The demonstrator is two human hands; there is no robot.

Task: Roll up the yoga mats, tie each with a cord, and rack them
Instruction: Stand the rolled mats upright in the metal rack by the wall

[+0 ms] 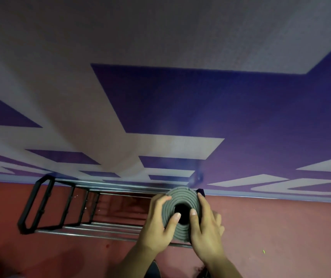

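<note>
A rolled grey yoga mat (177,196) stands on end at the right end of a black metal rack (46,205), and I look straight down at its spiral top with a dark hole in the middle. My left hand (158,223) clasps the roll's left side, thumb on the top edge. Gripping the right side is my right hand (205,229), its thumb also at the hole's rim. No cord is visible on the roll from here.
The rack's silver rails (100,231) run leftward over a red floor (281,227), with its black end frame on the left. It stands against a wall (180,107) painted in purple and white blocks. A small green speck (264,251) lies on the floor at right.
</note>
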